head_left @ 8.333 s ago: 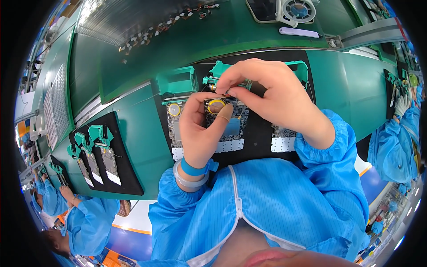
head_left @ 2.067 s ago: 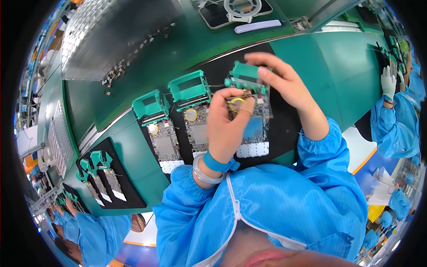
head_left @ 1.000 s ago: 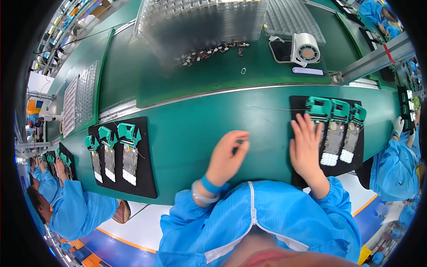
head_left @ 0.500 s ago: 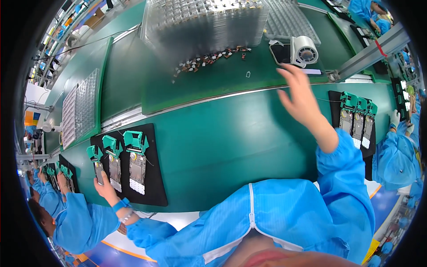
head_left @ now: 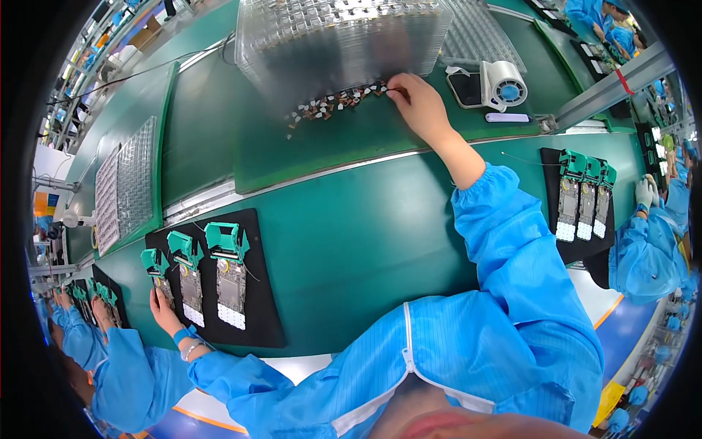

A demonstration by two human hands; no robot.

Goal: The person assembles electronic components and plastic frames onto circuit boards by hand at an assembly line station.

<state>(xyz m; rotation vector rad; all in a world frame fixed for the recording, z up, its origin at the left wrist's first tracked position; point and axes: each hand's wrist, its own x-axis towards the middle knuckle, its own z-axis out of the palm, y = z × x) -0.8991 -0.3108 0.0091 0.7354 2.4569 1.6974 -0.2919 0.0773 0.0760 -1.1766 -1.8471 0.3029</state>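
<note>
My left hand [head_left: 165, 313] is at the near left, with thumb and fingers closed around the lower end of the leftmost circuit board [head_left: 159, 275]. That board has a green clip-like fixture at its far end. Beside it on a black mat [head_left: 256, 293] lie two more boards, a middle board [head_left: 191, 289] and a right board [head_left: 231, 285], each with a green fixture. My right hand [head_left: 423, 110] reaches to the far side, fingertips pinched at the right end of a scatter of small brown-and-white parts [head_left: 329, 104]. Whatever sits between those fingertips is too small to make out.
Stacked clear plastic trays [head_left: 344, 51] stand behind the parts. A white tape roll [head_left: 506, 84], a dark phone-like slab [head_left: 466, 89] and a pale purple bar [head_left: 508, 117] lie to the right. Another mat [head_left: 570, 247] holds several boards. Co-workers sit on both sides.
My right hand has moved left and away from me, from above the table near the tape roll to the small parts; its spread fingers have closed. My left hand remains at the leftmost board.
</note>
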